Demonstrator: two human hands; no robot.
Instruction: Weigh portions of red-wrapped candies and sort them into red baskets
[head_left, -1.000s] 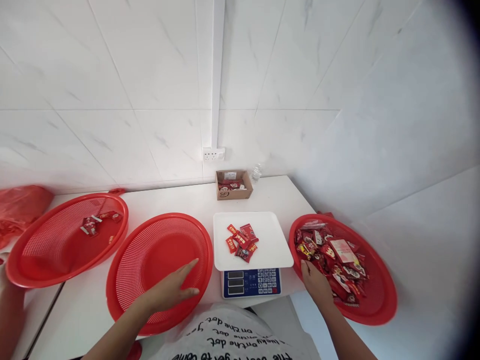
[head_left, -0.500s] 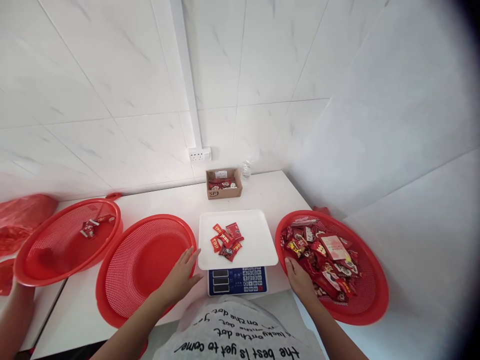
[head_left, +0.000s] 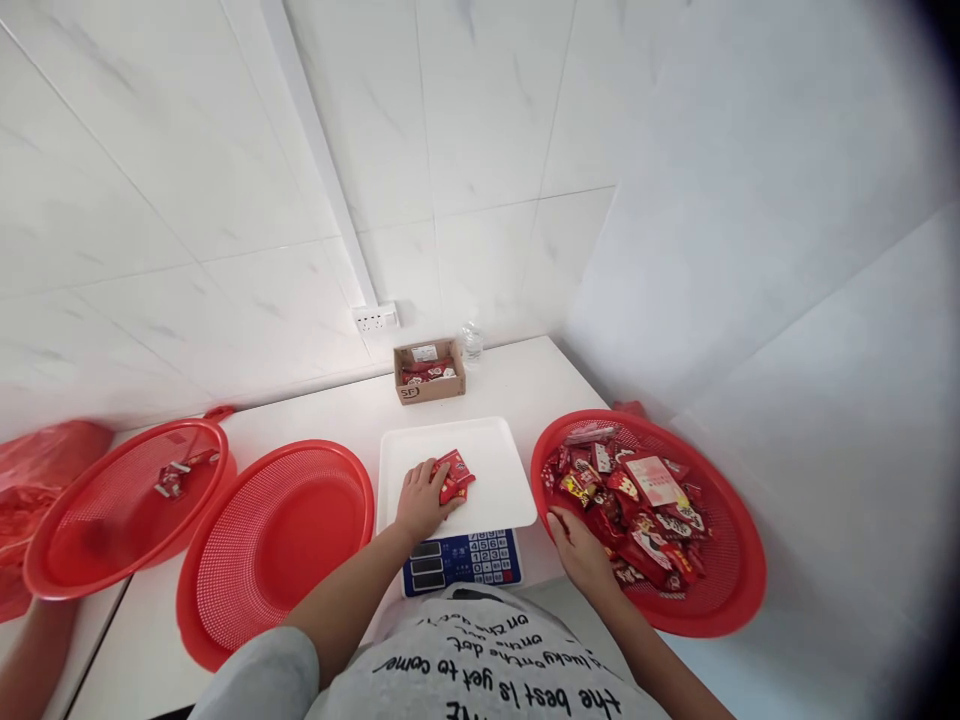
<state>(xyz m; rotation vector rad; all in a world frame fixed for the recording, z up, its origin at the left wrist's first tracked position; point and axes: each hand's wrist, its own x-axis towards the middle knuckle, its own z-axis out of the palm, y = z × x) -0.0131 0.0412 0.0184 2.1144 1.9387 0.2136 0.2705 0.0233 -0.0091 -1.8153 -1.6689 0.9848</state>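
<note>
My left hand (head_left: 424, 500) lies over the small red snack packets (head_left: 456, 473) on the white tray (head_left: 491, 445) of a weighing scale. Its fingers curl round the packets and hide most of them. Below the tray shows the scale's blue keypad and display panel (head_left: 461, 562). On the right, my right hand (head_left: 581, 555) grips the near left rim of a red plastic basket (head_left: 739, 560), some of its fingers hidden. That basket holds many wrapped snacks (head_left: 645, 530) and a pale pink card-like packet (head_left: 654, 481).
Left of the scale stands another red basket (head_left: 277, 540) with a bare bottom. Farther left, a red basket (head_left: 97, 530) holds a few packets, beside red plastic bags (head_left: 45, 470) and another person's arm (head_left: 41, 650). A cardboard box (head_left: 430, 385) of packets and a clear plastic item (head_left: 472, 342) stand near the wall.
My left hand has moved right, from the empty basket's rim onto the packets, gathering them together. My right hand stays at the right basket's rim. The view has shifted slightly.
</note>
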